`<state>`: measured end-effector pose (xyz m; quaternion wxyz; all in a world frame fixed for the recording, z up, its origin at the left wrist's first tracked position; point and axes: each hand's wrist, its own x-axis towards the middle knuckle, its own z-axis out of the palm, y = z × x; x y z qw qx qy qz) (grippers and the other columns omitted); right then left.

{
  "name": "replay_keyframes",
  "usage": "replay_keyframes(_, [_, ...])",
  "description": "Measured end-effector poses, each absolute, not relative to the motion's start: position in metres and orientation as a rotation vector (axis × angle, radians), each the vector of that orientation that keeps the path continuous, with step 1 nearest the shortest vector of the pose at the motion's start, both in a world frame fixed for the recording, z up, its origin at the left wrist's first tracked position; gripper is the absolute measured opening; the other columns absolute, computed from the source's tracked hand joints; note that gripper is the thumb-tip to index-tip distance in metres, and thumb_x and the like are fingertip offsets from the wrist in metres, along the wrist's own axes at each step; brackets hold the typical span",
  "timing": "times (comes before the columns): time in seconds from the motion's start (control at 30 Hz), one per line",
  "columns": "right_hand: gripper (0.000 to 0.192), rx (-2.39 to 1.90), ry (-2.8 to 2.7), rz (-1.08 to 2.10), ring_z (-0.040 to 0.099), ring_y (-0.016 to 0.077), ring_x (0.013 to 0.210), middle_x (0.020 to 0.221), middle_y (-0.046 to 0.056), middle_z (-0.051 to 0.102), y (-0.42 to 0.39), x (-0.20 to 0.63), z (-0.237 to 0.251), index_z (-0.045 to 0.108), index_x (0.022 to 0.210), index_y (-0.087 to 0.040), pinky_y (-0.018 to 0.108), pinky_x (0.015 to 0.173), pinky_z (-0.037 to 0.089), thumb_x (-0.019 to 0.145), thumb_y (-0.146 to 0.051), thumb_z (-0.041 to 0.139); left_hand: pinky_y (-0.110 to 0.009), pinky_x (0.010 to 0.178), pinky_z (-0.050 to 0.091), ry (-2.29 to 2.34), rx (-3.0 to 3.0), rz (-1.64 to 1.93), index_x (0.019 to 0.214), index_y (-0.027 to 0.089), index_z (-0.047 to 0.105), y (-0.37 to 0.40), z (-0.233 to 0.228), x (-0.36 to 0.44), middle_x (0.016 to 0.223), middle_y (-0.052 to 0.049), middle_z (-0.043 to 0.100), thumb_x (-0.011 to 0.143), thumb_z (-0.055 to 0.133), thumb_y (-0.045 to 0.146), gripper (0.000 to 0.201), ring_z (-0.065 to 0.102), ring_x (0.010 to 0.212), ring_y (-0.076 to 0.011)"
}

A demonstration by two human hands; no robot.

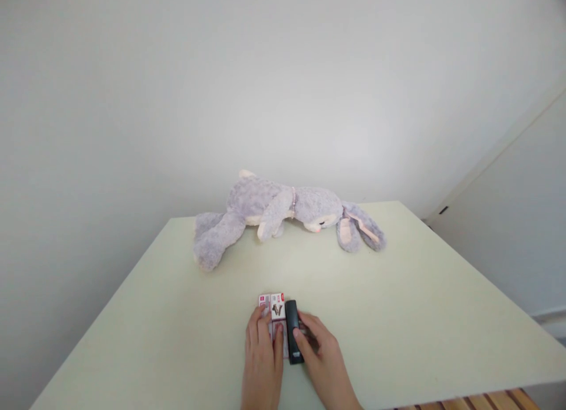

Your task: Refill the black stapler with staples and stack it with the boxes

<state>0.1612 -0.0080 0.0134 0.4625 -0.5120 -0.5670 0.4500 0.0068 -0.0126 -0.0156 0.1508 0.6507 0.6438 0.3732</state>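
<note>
The pale green table (398, 315) spread out ahead of and to both sides of the hands, with a plain white wall behind it. Well beyond the fingertips, near the far edge, a grey plush rabbit (283, 212) lay on its side, ears trailing toward the right.

Directly under the left hand (263, 357) lay a flat printed card packet (277, 308), red, white and pink, its far end showing past the fingers. That hand rested flat on it, fingers spread and pressing down, pinning rather than gripping. The packet looked thin, light and somewhat bendable; it would likely slide on the smooth tabletop unless held down, and is best taken by its long edges.

Just beside it, touching its right edge, sat a small black stapler (292, 330), long axis pointing away from the person. The right hand (321, 354) curled around it, fingertips on its top and side. It looked rigid, compact and smooth, best grasped across its narrow body.
</note>
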Motion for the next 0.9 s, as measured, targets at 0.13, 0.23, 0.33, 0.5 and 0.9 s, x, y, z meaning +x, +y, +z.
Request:
replay_keyframes(0.13, [0.035,-1.161,-1.372,1.158,0.068,0.0244,0.117,0.128,0.011,0.070,0.003,0.142,0.015,0.070,0.130,-0.025,0.036,0.103,0.056,0.101,-0.041,0.060,-0.058,0.118,0.043,1.821,1.887,1.096,0.143,0.026,0.049,-0.004,-0.014,-0.018,0.150,-0.012,0.048,0.106,0.042,0.031,0.037,0.044,0.145,-0.0283])
replay_keyframes(0.23, [0.036,-1.098,-1.430,1.165,0.068,0.0235,0.116,0.125,0.010,0.070,0.008,0.116,0.014,0.069,0.133,-0.026,0.035,0.101,0.057,0.102,-0.040,0.059,-0.060,0.119,0.041,1.838,1.932,1.079,0.143,0.026,0.048,0.000,-0.018,-0.054,0.150,-0.012,0.048,0.106,0.042,0.033,0.038,0.043,0.145,-0.0291])
replay_keyframes(0.33, [0.040,-1.067,-1.497,1.150,0.066,0.0249,0.120,0.130,0.010,0.068,0.008,0.082,0.010,0.065,0.140,-0.028,0.038,0.102,0.058,0.103,-0.038,0.056,-0.061,0.119,0.040,1.869,1.964,1.027,0.139,0.026,0.050,0.002,-0.025,-0.100,0.147,-0.011,0.049,0.106,0.041,0.036,0.035,0.045,0.143,-0.0287])
replay_keyframes(0.5, [0.043,-1.025,-1.580,1.165,0.065,0.0275,0.121,0.132,0.009,0.067,0.012,0.028,0.004,0.061,0.144,-0.029,0.043,0.104,0.057,0.101,-0.037,0.058,-0.061,0.118,0.041,1.941,2.007,0.996,0.124,0.024,0.057,0.005,-0.038,-0.172,0.142,-0.011,0.053,0.104,0.045,0.044,0.031,0.050,0.137,-0.0298])
replay_keyframes(0.9, [0.050,-1.388,-1.763,0.749,0.048,0.0244,0.146,0.155,0.007,0.054,-0.008,0.149,-0.011,0.048,0.154,-0.030,0.046,0.122,0.042,0.104,-0.029,0.048,-0.060,0.118,0.036,2.202,1.862,1.431,0.125,0.022,0.059,-0.027,0.027,-0.123,0.132,-0.012,0.063,0.102,0.048,0.041,0.031,0.056,0.129,-0.0321])
